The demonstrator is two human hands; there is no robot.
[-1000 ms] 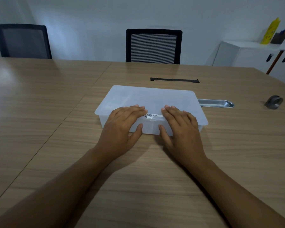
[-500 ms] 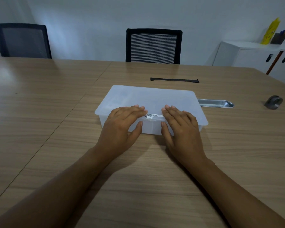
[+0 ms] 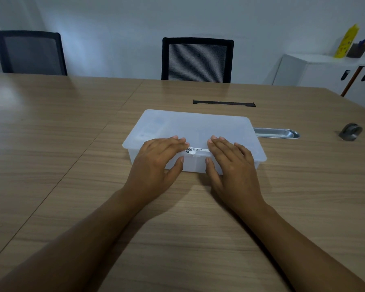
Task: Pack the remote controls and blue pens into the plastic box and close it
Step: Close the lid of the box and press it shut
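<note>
Both hands are pressing down flat on the near edge of the plastic box [image 3: 195,131]. Left hand [image 3: 156,163] has its fingers spread over the lid with the thumb down against the front wall, and the right hand [image 3: 233,165] mirrors it, so neither one is really clamped around anything, just open palms laid on the lid. Lid's on and sitting flush as far as I can see. Box sits mid-table [image 3: 51,165], frosted, so the contents are just a faint blur through the plastic. Between the two hands there's a white barcode sticker [image 3: 195,150] on the lid's front lip, print too small to read. Metal tray [image 3: 276,133] pokes out just behind the box's right end.
</note>
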